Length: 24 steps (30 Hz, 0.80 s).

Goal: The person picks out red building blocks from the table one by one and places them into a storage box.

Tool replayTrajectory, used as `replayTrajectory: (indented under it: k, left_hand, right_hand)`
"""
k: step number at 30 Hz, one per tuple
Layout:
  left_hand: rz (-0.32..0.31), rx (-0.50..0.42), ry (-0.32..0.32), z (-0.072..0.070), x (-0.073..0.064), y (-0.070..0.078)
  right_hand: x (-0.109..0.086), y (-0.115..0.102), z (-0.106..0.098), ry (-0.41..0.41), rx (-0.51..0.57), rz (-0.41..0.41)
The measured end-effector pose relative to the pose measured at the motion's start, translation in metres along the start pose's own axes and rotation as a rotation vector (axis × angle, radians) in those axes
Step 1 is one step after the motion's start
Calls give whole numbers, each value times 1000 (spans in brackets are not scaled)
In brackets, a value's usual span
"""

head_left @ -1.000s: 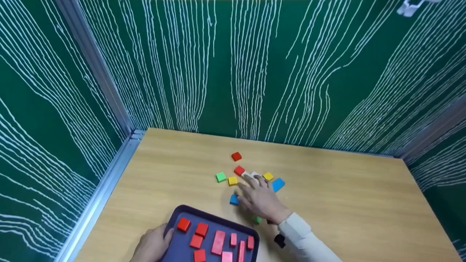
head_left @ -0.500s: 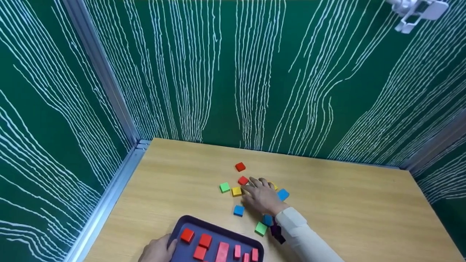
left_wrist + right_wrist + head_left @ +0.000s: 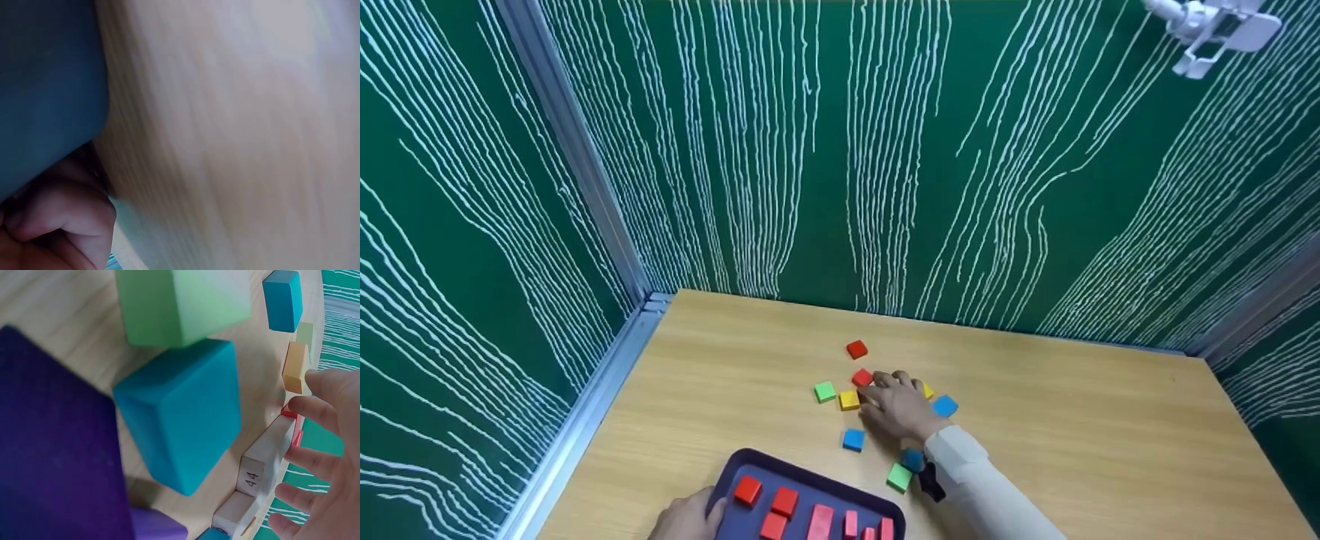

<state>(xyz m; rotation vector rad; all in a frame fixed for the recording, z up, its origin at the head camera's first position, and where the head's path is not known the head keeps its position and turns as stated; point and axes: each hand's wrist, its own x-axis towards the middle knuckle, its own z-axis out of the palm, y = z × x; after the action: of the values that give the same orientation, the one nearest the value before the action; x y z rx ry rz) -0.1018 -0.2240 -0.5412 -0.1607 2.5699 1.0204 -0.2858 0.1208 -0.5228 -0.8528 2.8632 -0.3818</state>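
My left hand (image 3: 688,517) grips the left side of a dark tray (image 3: 819,480); several red and pink blocks, such as a red block (image 3: 748,490), lie in it. The left wrist view shows curled fingers (image 3: 73,216) at the tray's corner. Low over the scattered blocks, my right hand (image 3: 904,411) has its fingers spread. Beside those fingers in the right wrist view are a white block (image 3: 267,450) marked 44 and a yellow block (image 3: 295,370). Whether the fingertips touch them I cannot tell. From the head view the hand hides the white blocks.
Around the right hand lie red (image 3: 862,377), green (image 3: 824,391) and blue (image 3: 853,439) blocks, plus another blue block (image 3: 945,406). Under the right wrist are a green block (image 3: 898,478) and a dark purple block (image 3: 932,484). Green walls (image 3: 885,150) bound the wooden table (image 3: 1072,435).
My right hand has shifted away from the blue block near its thumb and over the white blocks. The head view has tilted up. My left hand keeps hold of the tray.
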Motion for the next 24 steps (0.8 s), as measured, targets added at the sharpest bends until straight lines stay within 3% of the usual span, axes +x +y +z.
replayTrajectory:
  k: [7,15,20,24]
  left_hand:
    - [-85,36,48,3,0,5]
    - [-122,47,48,5,-4,8]
    - [-90,56,60,2,-6,8]
    - [-71,75,84,6,-9,9]
  right_hand:
    - [-1,-1,-2,17,14,4]
    - [-22,-18,-12,94,45,-83]
    - [-34,-47,-21,114,29,-190]
    - [-44,-74,-21,136,1,-345]
